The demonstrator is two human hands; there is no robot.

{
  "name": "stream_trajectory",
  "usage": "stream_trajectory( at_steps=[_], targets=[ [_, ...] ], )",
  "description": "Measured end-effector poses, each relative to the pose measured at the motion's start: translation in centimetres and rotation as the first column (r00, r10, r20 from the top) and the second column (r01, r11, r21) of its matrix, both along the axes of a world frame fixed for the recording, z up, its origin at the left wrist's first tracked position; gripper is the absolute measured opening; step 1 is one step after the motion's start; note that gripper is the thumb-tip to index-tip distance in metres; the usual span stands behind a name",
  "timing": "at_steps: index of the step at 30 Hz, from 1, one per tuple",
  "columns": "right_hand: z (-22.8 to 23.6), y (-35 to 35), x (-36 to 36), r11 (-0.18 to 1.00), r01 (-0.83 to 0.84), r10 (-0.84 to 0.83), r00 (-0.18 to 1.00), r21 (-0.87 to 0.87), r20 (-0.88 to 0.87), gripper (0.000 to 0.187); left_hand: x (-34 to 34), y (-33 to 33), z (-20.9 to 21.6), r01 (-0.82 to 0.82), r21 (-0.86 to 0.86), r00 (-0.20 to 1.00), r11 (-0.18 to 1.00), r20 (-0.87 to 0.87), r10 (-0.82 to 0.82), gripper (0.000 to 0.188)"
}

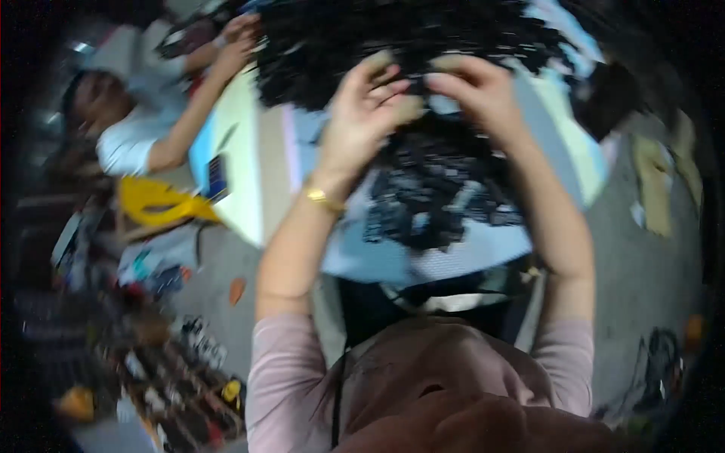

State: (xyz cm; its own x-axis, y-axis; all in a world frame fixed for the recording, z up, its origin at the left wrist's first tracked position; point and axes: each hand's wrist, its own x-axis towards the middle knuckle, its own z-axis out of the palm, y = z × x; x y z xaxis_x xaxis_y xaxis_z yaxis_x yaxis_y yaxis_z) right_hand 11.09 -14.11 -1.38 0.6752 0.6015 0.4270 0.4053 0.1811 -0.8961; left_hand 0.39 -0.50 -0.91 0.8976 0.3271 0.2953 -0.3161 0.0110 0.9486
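A large heap of small black pieces [408, 38] covers the far part of the table, too blurred to name by kind. A smaller pile of black pieces [423, 200] lies nearer to me, between my forearms. Above the gap between the two piles, my left hand [366, 106] has thumb and forefinger wide apart, its other fingers loosely bent. Pale covers show on some fingertips. To its right, my right hand [483, 98] brings thumb and forefinger close together; whatever is between them is too blurred to make out. A gold-coloured band [321, 198] circles my left wrist.
At the far left another person [128, 128] reaches over the table [245, 166] with both hands near the heap. A phone-like dark object [217, 177] lies on that side, beside a yellow plastic stool [162, 202]. Cluttered crates [174, 377] stand at the lower left.
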Motion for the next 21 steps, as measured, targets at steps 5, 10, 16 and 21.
stream_trajectory(
  at_steps=[5, 10, 16, 21],
  targets=[
    [0.0, -0.3, 0.3, 0.955, -0.260, 0.293, 0.896, 0.141, -0.334, 0.020, -0.5, 1.8, -0.1, 0.413, -0.407, 0.893, 0.815, 0.006, -0.449, 0.047],
    [-0.1, -1.5, 0.9, 0.926, -0.377, 0.374, 0.898, 0.030, -0.233, 0.022, -0.3, 1.2, -0.3, 0.547, -0.515, 0.774, 0.660, 0.009, -0.633, 0.047],
    [0.2, -1.5, 0.7, 0.923, -0.370, 0.373, 0.928, -0.110, 0.013, 0.024, -0.6, 1.3, -0.3, 0.493, -0.496, 0.778, 0.715, -0.117, -0.617, 0.023],
    [-0.1, -0.3, -0.2, 0.973, -0.222, 0.224, 0.974, -0.065, 0.032, 0.021, -0.4, 0.7, -0.3, 0.255, -0.306, 0.939, 0.917, -0.148, -0.310, 0.017]
  ],
)
